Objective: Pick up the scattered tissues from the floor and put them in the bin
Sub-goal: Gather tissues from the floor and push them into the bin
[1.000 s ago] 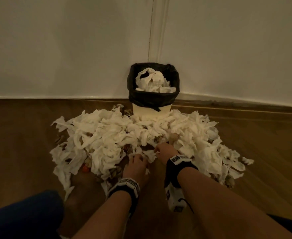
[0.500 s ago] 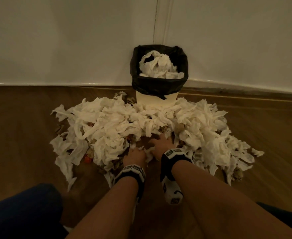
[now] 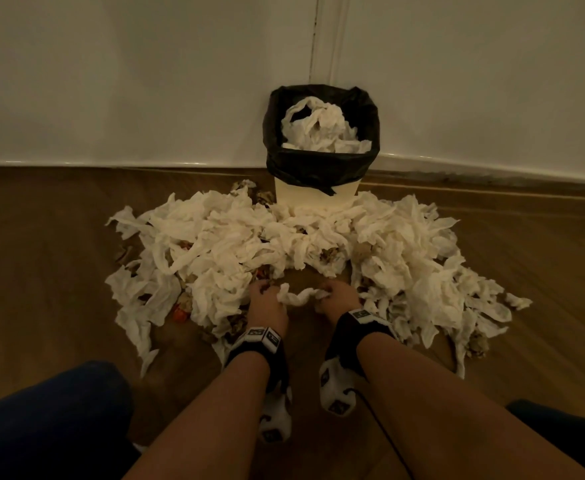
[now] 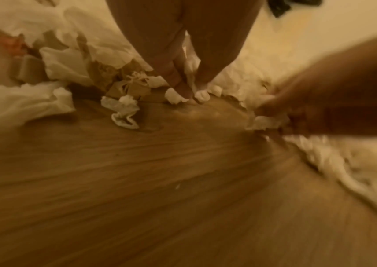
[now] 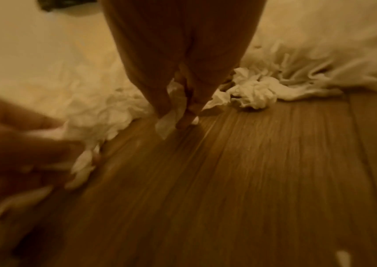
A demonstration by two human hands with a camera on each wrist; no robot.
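Head view: hands (formerly buried) now stretch a tissue [image 3: 296, 296].

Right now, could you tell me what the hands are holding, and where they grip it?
Both hold one twisted tissue strand: the left hand pinches its left end, the right hand its right end.

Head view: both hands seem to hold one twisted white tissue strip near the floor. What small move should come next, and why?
Probably lift the twisted white tissue strip clear of the wooden floor and carry it toward the black-lined bin. The left hand and right hand each grip an end already, and the bin, though holding tissues, stands just beyond the pile of crumpled white tissues.
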